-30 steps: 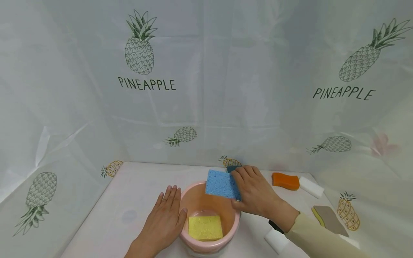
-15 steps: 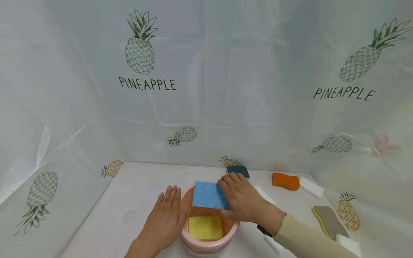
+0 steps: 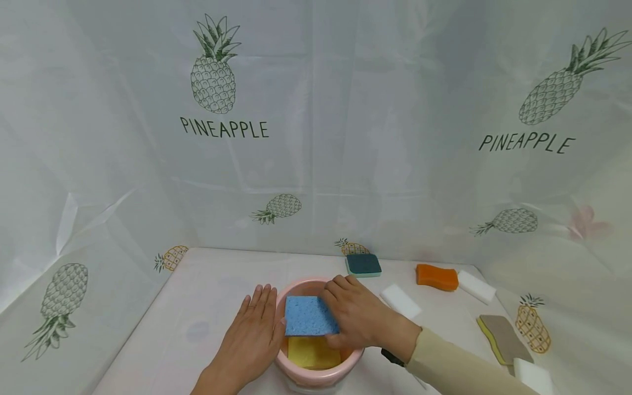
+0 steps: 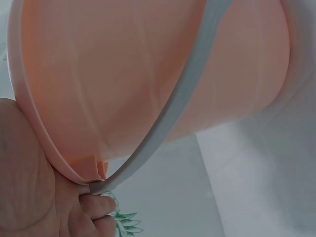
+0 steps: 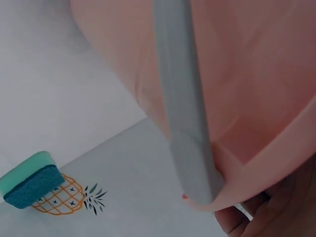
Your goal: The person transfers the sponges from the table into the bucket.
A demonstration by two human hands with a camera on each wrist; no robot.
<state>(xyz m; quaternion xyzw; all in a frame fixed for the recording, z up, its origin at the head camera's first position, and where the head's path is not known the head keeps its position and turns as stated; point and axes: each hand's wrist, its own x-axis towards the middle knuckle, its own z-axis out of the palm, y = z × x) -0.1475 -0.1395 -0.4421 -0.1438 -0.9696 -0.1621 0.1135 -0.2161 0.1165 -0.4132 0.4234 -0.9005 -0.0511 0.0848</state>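
A blue sponge (image 3: 308,316) is gripped by my right hand (image 3: 353,312) over the mouth of a pink bucket (image 3: 316,377). Below it, a yellow sponge (image 3: 314,354) lies inside the bucket, partly covered by the blue one. Flat and with straight fingers, my left hand (image 3: 247,340) rests against the bucket's left rim. From the left wrist, the bucket's wall (image 4: 113,74) and grey handle (image 4: 173,108) show beside that hand. In the right wrist view the handle (image 5: 182,98) hangs near my right fingers, which are mostly hidden by the rim.
A dark green sponge (image 3: 363,264) lies behind the bucket. To the right are a white sponge (image 3: 400,300), an orange sponge (image 3: 437,277), another white block (image 3: 476,287), a grey-and-yellow sponge (image 3: 504,339) and a further white block (image 3: 533,376). A pineapple-print curtain stands behind.
My right hand has moved left and toward me, lowering the blue sponge over the bucket's opening. The dark green sponge and a white sponge have come into view. The left hand stays put.
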